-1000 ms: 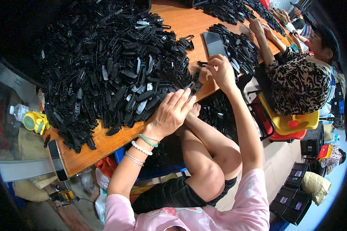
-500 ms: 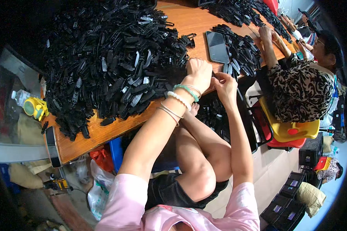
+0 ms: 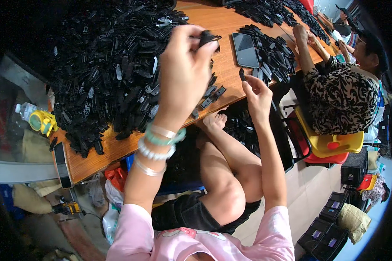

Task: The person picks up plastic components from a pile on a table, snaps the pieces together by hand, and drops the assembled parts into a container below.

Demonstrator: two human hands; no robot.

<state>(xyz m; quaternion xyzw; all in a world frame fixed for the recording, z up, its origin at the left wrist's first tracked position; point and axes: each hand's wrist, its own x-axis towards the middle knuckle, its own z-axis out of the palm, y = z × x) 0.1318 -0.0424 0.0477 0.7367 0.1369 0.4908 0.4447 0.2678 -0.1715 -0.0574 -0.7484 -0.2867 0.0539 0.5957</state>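
My left hand [image 3: 183, 71], slightly blurred, is raised over the right edge of a big heap of small black plastic clips [image 3: 113, 74]. Its thumb and fingers are closed on a dark clip-like piece [image 3: 208, 39]; I cannot tell whether there is more than one. Just off the table's front edge, my right hand [image 3: 259, 98] pinches a narrow black plastic piece [image 3: 242, 75] upright between thumb and fingertip. Several loose clips [image 3: 212, 96] lie on the wood between the two hands.
A phone [image 3: 245, 50] lies beyond my right hand, beside a smaller clip pile [image 3: 274, 56]. Another phone [image 3: 62, 165] and a yellow handheld fan [image 3: 42, 122] are at the left end of the table [image 3: 117, 145]. A co-worker [image 3: 341, 100] sits at the right.
My left hand has moved away from my right hand, up and left over the heap, with a dark piece in its fingers. The right hand stays nearly in place, its piece now plainly visible.
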